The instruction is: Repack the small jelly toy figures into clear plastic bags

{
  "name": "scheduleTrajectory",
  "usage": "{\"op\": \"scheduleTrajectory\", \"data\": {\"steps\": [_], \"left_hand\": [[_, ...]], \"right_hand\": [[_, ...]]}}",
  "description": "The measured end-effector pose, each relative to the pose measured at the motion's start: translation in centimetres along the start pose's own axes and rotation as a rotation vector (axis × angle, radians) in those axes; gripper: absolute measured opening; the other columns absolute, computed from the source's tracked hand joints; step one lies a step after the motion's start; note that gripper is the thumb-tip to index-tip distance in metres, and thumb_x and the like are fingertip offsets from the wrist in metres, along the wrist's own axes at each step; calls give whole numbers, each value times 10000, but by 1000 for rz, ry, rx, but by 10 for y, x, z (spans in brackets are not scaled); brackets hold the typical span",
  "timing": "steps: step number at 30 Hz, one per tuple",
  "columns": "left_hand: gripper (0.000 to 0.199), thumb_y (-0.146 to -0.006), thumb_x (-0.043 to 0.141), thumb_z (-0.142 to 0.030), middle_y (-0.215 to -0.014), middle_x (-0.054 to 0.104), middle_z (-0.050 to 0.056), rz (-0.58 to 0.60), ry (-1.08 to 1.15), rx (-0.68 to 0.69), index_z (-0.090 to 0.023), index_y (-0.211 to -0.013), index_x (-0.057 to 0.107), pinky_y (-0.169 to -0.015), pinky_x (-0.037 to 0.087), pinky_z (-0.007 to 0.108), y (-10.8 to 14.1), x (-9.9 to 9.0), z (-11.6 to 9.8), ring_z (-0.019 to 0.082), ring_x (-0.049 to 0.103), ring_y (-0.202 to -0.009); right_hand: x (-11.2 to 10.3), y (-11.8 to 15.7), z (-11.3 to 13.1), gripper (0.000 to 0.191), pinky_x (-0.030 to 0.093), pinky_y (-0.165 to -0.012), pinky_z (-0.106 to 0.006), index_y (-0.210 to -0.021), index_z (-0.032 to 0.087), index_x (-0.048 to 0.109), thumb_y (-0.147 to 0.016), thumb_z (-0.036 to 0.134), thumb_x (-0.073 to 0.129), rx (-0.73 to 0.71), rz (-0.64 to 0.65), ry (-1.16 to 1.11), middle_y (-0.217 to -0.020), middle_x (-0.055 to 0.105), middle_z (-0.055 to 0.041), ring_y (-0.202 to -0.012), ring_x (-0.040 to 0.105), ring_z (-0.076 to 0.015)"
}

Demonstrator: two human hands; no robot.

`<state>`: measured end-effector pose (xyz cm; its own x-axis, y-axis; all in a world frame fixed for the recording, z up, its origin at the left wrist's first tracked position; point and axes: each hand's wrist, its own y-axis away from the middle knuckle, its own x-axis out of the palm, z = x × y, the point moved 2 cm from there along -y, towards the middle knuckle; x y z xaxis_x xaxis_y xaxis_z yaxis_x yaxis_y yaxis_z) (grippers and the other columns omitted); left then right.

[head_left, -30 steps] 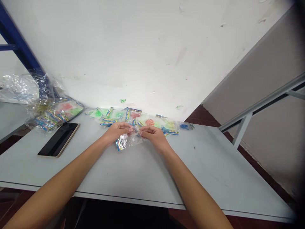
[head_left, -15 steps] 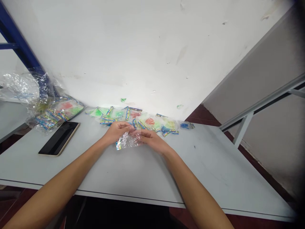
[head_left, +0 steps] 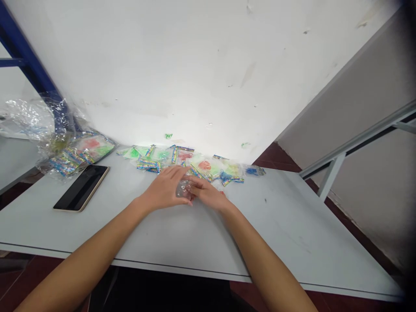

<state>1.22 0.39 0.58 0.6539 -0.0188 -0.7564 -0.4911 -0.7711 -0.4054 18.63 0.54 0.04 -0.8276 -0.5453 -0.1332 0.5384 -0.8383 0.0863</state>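
Above the table's middle, a small crinkled clear plastic bag (head_left: 183, 189) shows between my two hands, mostly covered by them. My right hand (head_left: 209, 193) has its fingers curled and pressed on the bag. Around the bag's left side, my left hand (head_left: 164, 189) is open, thumb stretched apart from the fingers. A bit of red shows under the right fingers, and another red bit peeks out beyond the right hand; what they are I cannot make out. Just beyond the hands lies a row of clear packets (head_left: 204, 166) with colourful label strips and green, red, yellow and blue contents.
On the left of the grey table (head_left: 292, 229) lies a dark phone (head_left: 81, 188). Behind it, a large clear plastic bag (head_left: 53, 138) holds more packets (head_left: 84, 149). A white wall (head_left: 182, 65) rises at the back edge, and a metal frame (head_left: 334, 173) stands at the right.
My left hand has opened and turned, moving from a pinch at the bag's top to a spread around its left side. The bag is now mostly hidden. Red bits have appeared by my right hand.
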Motion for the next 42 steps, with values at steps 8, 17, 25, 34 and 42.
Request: {"op": "scheduleTrajectory", "data": {"steps": [8,17,25,34,42], "left_hand": [[781,-829,606,-312,-1213,566,125,29,-191,10,-239,-1511,233,-1032,344,492,2,19,11,310,503,-1154],[801,-779,599,-220,-1177,582,121,65,-209,27,-192,-1502,256,-1012,364,470,3,19,6,301,506,-1094],[853,-746,634,-216,-1218,600,110,110,-111,38,-230,-1510,253,-1020,354,480,4,18,0,310,500,-1113],[793,-788,587,-222,-1230,598,97,89,-145,31,-232,-1501,241,-1026,360,472,3,16,-3,288,500,-1117],[753,-803,581,-239,-1188,615,86,47,-157,55,-203,-1486,267,-1036,352,455,2,16,0,275,481,-1132]], "right_hand": [[-1,-3,-6,401,409,-571,-257,-1174,259,671,-779,321,661,-44,-102,114,-619,533,48,-585,493,-125],[4,-3,-3,266,313,-530,-240,-980,215,747,-792,367,635,-62,-163,189,-570,475,52,-545,389,-99],[7,-3,-5,96,352,-586,-244,-737,191,690,-734,263,626,-81,-196,257,-663,571,34,-608,449,-105],[7,-4,-4,288,409,-657,-266,-935,217,726,-703,171,561,-116,-180,281,-712,618,23,-661,507,-129],[3,-3,-7,263,449,-729,-292,-941,225,739,-752,203,558,-78,-166,268,-844,689,-9,-776,590,-164]]}}
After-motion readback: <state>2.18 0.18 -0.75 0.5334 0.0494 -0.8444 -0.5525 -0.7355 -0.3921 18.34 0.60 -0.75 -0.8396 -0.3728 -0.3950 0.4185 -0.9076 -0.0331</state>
